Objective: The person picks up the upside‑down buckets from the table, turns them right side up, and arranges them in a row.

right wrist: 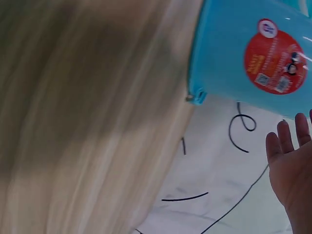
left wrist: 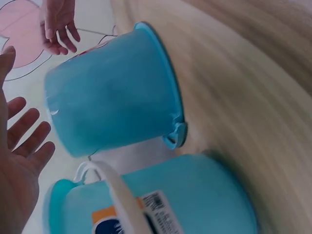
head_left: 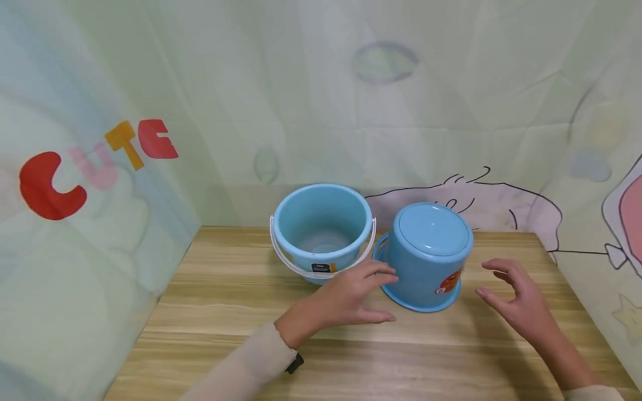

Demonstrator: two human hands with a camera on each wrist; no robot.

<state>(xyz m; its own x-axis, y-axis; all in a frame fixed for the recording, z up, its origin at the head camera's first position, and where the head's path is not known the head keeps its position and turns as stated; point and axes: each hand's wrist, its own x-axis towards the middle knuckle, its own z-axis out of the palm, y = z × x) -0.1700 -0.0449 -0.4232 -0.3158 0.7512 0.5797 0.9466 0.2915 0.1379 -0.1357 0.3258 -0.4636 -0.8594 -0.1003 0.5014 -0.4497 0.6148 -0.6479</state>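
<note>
Upside down on the table stands a blue bucket (head_left: 426, 267), its base facing up and a red round sticker on its right side. Left of it an upright light-blue bucket (head_left: 301, 257) shows its hollow inside, with a white handle (head_left: 288, 262) hanging over its front. My left hand (head_left: 351, 295) hovers near the left side of the overturned bucket, fingers spread, holding nothing. On the other side my right hand (head_left: 521, 301) is apart from the bucket, fingers loosely bent. In the right wrist view the sticker (right wrist: 275, 63) faces the right hand's side.
The wooden table (head_left: 225, 334) has its back edge just behind the buckets. A printed cloth (head_left: 321, 100) hangs behind and at both sides, with coloured letters on the left. A black band (head_left: 295, 363) sits at the left wrist.
</note>
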